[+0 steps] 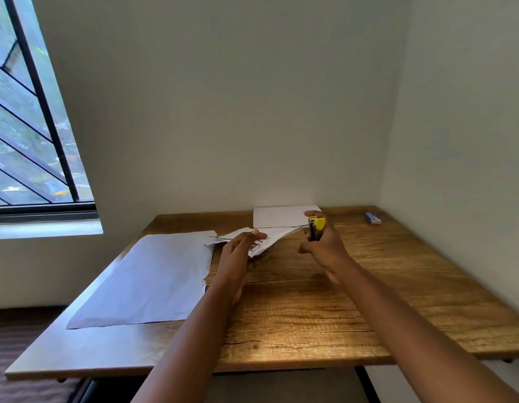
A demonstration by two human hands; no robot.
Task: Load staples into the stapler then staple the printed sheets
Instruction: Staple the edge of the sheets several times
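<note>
Above the middle of the desk (310, 315), the left hand (237, 251) is pinching the printed sheets (269, 237), lifting them off the wood, while the right hand (325, 245) is gripping the stapler (315, 228) (yellow-tipped) at the sheets' 3 o'clock corner. Flat paper (147, 280) is lying at 9 o'clock, another sheet (278, 216) at 12, and a staple box (372, 218) is sitting well apart at 2 o'clock.

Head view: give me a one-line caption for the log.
Right hand closes yellow stapler on corner of printed sheets held by left hand over wooden desk.
</note>
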